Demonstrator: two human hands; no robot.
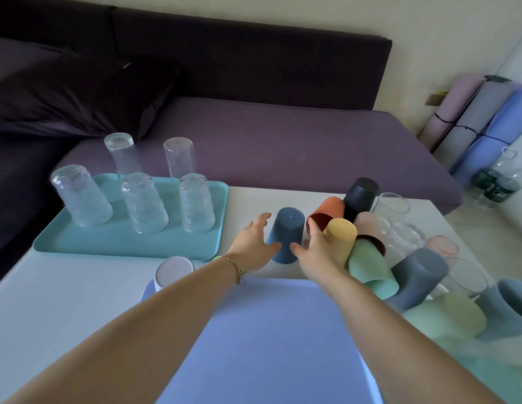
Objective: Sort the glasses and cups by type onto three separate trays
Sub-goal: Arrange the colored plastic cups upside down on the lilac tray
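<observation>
- Left hand (254, 240) open, fingers spread, thumb by the dark blue cup (286, 234); right hand (318, 249) open too, thumb at its other side.
- The cup stands upside down mid-bench, between the teal tray (122, 243) and the heaped cups (367, 263).
- Grip low and lift straight, clear of the orange cup (329, 208); set it on the near-edge lilac tray (268, 330).

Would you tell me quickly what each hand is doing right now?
Left hand: open, thumb at the dark blue cup.
Right hand: open, beside the same cup, not gripping it.
</observation>
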